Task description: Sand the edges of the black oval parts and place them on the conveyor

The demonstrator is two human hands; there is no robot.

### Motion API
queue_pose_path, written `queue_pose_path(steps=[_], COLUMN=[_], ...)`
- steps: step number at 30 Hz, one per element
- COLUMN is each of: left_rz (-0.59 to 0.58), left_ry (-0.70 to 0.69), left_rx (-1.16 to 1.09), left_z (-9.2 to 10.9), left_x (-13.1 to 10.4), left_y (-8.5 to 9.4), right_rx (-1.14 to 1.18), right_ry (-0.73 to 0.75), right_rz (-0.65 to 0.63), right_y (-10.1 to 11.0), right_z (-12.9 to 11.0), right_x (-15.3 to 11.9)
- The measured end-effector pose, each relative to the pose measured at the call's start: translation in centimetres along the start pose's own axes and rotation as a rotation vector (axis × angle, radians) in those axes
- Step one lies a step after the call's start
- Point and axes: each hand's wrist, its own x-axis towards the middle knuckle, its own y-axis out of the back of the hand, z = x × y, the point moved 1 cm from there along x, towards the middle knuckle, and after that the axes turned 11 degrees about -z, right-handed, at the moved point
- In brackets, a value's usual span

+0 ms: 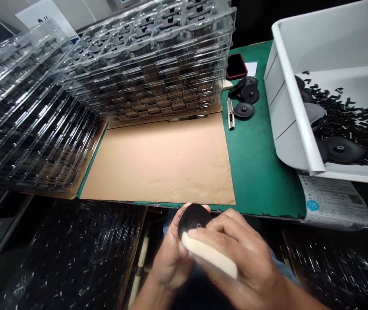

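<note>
My left hand (171, 252) is closed around a round black plastic disc (194, 218), held above my lap at the bench's front edge. A small mark shows at the disc's centre. My right hand (245, 249) grips a cream-coloured wedge-shaped pad (210, 254), its tip pressed against the disc's face. The fingers of my right hand cover part of the disc, and its underside is hidden by my left hand.
Clear plastic trays (145, 64) stand stacked behind a cardboard sheet (161, 163); another stack (25, 112) is at left. A pen (187, 118), a utility knife (230, 114) and black discs (244, 110) lie on the bench. At right, a white bin (295, 99) holds small black parts (348, 116).
</note>
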Motion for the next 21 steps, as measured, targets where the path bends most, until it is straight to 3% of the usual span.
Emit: queue_pose_path(steps=[6,12,18,21], left_rz=[-0.015,-0.080,-0.216,-0.245], left_ry=[0.018,0.035,0.179,0.328], left_rx=[-0.016,-0.023,-0.123,-0.120], left_z=[-0.3,0.0,0.9,0.6], left_x=[0.0,-0.1,0.0,0.2], left_y=[0.2,0.5,0.4,0.6], right_rx=[-0.037,-0.059,-0.061,0.160], right_ry=[-0.047,-0.079,-0.217,-0.245], right_rz=[-0.129,-0.178,-0.016,-0.074], right_y=[1.0,2.4,3.5,3.5], right_z=[0.2,1.2,2.5,2.4], right_x=[-1.2,-3.2,-4.1,-2.8])
